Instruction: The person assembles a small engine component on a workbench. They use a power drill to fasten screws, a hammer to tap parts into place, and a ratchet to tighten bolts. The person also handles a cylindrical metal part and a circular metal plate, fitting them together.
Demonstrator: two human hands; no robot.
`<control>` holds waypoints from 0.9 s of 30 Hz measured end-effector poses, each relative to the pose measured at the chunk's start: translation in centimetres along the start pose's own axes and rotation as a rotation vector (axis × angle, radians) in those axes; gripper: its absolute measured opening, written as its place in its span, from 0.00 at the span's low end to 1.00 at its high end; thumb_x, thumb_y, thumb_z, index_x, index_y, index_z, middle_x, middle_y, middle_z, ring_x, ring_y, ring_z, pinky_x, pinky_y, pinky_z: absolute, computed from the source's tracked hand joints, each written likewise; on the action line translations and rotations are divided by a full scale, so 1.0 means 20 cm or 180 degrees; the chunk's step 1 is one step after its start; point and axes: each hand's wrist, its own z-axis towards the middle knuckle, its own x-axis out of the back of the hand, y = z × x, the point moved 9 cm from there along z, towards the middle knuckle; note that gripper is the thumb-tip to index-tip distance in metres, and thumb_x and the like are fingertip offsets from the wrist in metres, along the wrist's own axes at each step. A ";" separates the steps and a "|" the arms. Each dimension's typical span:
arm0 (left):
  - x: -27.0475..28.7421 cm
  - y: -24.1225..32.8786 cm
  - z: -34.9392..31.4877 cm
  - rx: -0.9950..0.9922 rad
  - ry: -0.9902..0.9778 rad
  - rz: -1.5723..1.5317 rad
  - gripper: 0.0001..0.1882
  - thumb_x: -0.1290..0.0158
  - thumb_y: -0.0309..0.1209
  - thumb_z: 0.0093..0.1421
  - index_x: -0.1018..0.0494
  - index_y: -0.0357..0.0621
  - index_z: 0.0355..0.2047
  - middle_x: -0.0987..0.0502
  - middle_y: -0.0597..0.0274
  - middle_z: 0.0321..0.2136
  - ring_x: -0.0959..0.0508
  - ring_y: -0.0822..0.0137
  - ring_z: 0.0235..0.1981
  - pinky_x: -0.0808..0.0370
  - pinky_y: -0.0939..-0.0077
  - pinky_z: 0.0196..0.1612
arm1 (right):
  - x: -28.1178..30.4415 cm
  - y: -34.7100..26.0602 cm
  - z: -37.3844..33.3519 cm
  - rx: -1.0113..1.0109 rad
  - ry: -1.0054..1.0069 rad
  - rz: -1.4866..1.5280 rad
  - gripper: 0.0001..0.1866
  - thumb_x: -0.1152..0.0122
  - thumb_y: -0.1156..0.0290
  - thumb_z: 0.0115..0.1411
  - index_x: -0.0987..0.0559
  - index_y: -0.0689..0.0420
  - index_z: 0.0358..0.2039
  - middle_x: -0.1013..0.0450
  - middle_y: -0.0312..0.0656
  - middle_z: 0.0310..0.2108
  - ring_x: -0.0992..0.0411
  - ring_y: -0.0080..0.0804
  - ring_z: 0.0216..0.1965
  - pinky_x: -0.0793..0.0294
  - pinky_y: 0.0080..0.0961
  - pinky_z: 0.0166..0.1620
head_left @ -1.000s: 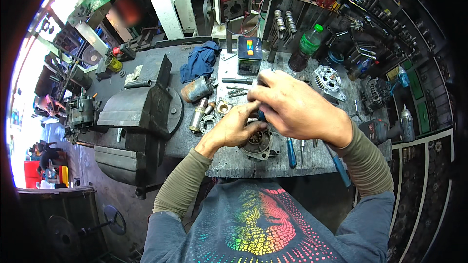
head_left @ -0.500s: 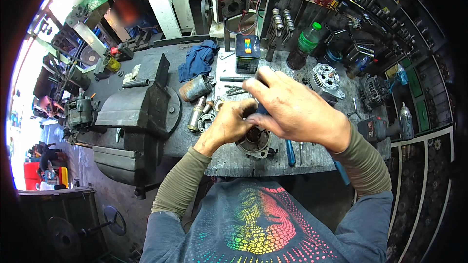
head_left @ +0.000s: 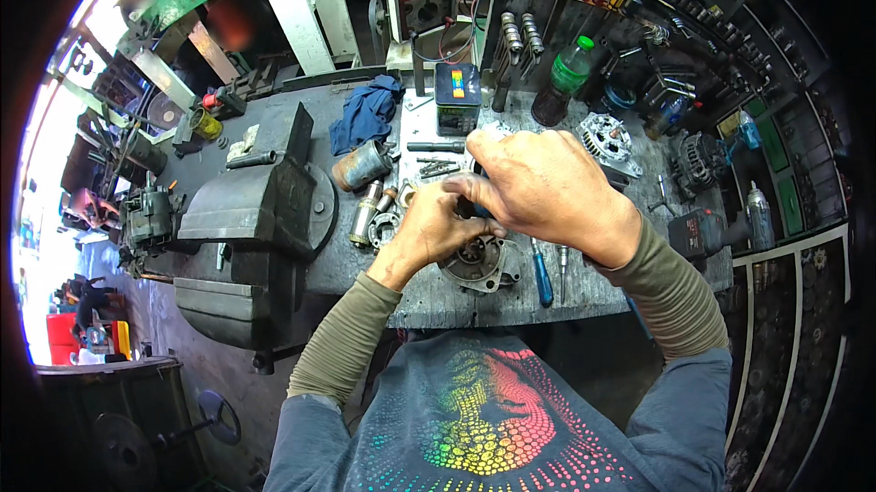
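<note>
A round metal housing (head_left: 494, 275) with a flange stands on the bench close to me, with toothed parts showing in its opening. Just above its far left rim is my left hand (head_left: 431, 229), thumb and fingers closed together. My right hand (head_left: 557, 189) is curled closed over the far side of the housing, its thumb side against the left fingers. A bit of something dark blue shows between the hands, but my fingers hide what they hold. A blue-handled screwdriver (head_left: 542, 277) lies right of the housing, beside a slim metal tool (head_left: 563, 264).
A big bench vise (head_left: 242, 200) stands at left. Left of my hands lie a metal cylinder (head_left: 359, 166) and a blue rag (head_left: 367, 115). Farther back are a black box (head_left: 457, 113), a green-capped bottle (head_left: 568, 77) and an alternator part (head_left: 607, 141). A power tool (head_left: 698, 235) lies right.
My right hand has turned and tightened into a fist. My left fingers have shifted slightly over the housing, and the toothed parts inside show more clearly.
</note>
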 end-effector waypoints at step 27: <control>-0.07 -0.22 -0.02 0.0438 -0.1182 0.0023 0.21 0.38 0.28 0.60 0.21 0.41 0.55 0.19 0.51 0.53 0.22 0.51 0.59 0.29 0.59 0.65 | -0.33 0.22 -0.12 -0.0149 0.2171 0.5250 0.10 0.41 0.69 0.65 0.25 0.64 0.34 0.29 0.41 0.29 0.35 0.22 0.26 0.34 0.20 0.30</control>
